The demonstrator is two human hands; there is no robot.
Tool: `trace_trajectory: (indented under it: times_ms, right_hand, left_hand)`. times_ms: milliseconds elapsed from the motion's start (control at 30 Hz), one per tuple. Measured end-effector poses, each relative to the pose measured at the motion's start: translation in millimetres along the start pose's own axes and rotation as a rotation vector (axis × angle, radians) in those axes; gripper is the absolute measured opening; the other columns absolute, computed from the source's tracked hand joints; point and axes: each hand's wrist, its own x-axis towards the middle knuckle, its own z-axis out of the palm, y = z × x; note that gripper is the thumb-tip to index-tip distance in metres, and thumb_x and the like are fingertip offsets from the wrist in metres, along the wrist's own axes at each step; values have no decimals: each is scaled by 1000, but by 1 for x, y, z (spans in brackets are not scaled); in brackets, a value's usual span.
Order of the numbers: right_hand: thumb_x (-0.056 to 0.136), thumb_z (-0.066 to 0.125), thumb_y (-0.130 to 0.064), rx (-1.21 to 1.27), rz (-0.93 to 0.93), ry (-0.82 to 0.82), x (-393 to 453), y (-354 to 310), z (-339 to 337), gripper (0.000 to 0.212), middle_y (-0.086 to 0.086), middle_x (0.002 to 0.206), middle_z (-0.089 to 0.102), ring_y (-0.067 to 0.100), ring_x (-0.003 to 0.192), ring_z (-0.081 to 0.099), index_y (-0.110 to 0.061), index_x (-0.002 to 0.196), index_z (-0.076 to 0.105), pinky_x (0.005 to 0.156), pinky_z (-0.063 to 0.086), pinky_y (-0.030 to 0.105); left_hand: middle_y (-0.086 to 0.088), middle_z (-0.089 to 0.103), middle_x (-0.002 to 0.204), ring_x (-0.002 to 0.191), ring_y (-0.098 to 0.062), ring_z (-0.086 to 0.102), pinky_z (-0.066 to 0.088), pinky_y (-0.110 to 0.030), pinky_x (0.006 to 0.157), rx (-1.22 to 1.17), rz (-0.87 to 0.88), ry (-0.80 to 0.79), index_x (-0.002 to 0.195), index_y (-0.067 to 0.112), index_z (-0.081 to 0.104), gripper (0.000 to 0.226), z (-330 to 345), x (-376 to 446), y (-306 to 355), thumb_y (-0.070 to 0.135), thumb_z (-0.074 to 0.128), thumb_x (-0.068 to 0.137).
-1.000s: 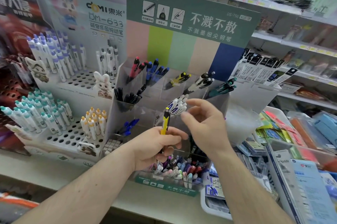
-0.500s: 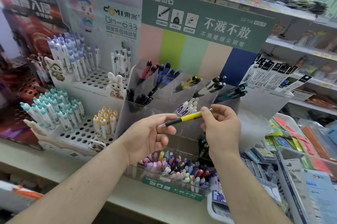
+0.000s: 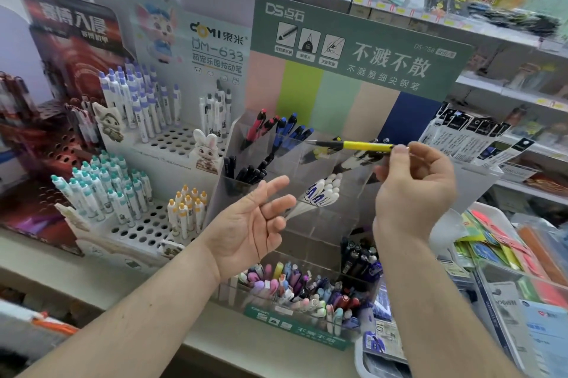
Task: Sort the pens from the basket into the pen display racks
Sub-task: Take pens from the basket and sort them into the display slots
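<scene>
My right hand (image 3: pixel 413 190) pinches the rear end of a yellow and black pen (image 3: pixel 353 145), which lies level with its tip to the left, in front of the top row of the clear acrylic rack (image 3: pixel 310 230). That row holds red pens (image 3: pixel 256 128), blue pens (image 3: pixel 292 130) and, behind the held pen, yellow-black ones. Lower, palm up with straight fingers, my left hand (image 3: pixel 252 224) holds nothing, just left of the white pens (image 3: pixel 319 196) in the middle row. Mixed pastel pens (image 3: pixel 295 291) fill the rack's bottom tray.
A white perforated stand (image 3: pixel 172 144) to the left holds purple-capped, teal-capped and yellow-capped pens. Black pens (image 3: pixel 246 173) stand in the rack's left cell. Packaged refills (image 3: pixel 473 138) hang at right, bins of stationery (image 3: pixel 504 248) at lower right. The counter edge (image 3: pixel 153 297) runs below.
The pen passed from my left hand to my right and was raised to the top row, now level. My left hand let go, opened and dropped back.
</scene>
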Motion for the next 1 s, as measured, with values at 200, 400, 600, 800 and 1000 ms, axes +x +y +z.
trace_trajectory:
  times_ms: [200, 400, 600, 800, 1000]
  right_hand:
    - [93, 65, -23, -251, -369, -27, 17, 15, 19, 13, -18, 79, 59, 1, 66, 57, -14, 102, 66, 68, 48, 14]
    - [90, 67, -16, -441, -502, -271, 18, 40, 42, 16, 4, 88, 72, 23, 76, 64, -11, 103, 73, 74, 52, 33]
    - [86, 65, -13, -644, -590, -369, 16, 56, 50, 23, 14, 95, 65, 37, 90, 56, -12, 104, 78, 79, 46, 40]
    - [84, 64, -8, -560, -621, -383, 5, 53, 46, 33, 13, 94, 62, 33, 88, 55, -10, 116, 73, 81, 45, 39]
    - [85, 64, -9, -358, -632, -522, -41, 43, 50, 26, 8, 91, 61, 23, 88, 54, -8, 110, 72, 79, 44, 32]
  left_hand:
    - [1, 71, 86, 59, -10, 60, 47, -22, 52, 51, -18, 101, 115, 19, 70, 39, 1, -5, 0, 38, 60, 83]
    - [0, 70, 86, 60, -10, 60, 48, -21, 52, 91, -20, 130, 113, 18, 71, 37, -5, -10, 2, 34, 61, 81]
    - [0, 70, 86, 61, -10, 59, 47, -21, 53, 105, 8, 156, 115, 16, 69, 38, -9, -14, 3, 33, 60, 83]
    - [1, 70, 87, 63, -9, 58, 45, -21, 56, 165, 26, 207, 122, 17, 65, 42, -8, -19, -3, 35, 58, 85]
    - [2, 70, 85, 63, -10, 57, 40, -27, 64, 205, 68, 317, 122, 17, 65, 44, -3, -35, -13, 38, 56, 84]
